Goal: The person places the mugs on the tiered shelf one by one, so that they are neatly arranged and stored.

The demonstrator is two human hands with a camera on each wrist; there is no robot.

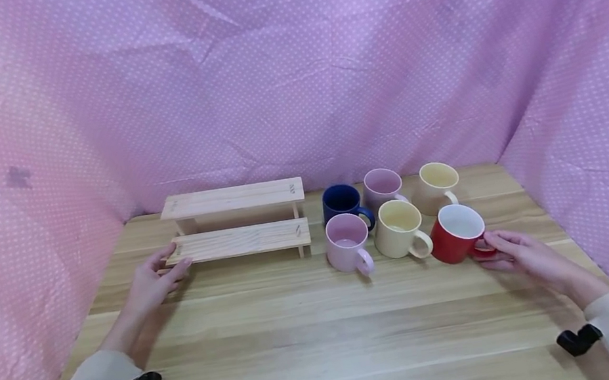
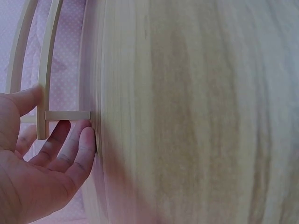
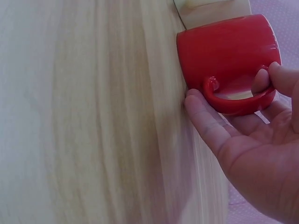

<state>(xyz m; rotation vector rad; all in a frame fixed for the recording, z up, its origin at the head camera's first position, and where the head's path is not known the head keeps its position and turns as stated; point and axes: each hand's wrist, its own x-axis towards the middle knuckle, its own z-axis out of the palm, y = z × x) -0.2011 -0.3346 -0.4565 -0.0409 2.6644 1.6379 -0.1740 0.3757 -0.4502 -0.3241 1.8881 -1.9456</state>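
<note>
Right wrist view puts us closest to the work: our right hand point(image 3: 261, 154) has its fingers at the handle of the red mug point(image 3: 226, 51), one fingertip hooked through the loop and the others lying straight under it, a loose grip, not yet a firm pinch. The mug stands upright on the table point(image 1: 302, 323), at the right end of the front row. We judge it rigid, glazed and slippery, fairly weighty and breakable, so the handle is the sound place to hold. Its white inside looks empty, as do the cream mug point(image 1: 400, 228), pink mug point(image 1: 347, 243) and the others. Our left hand point(image 1: 153, 282) rests spread by the wooden rack point(image 1: 236, 224).
</note>
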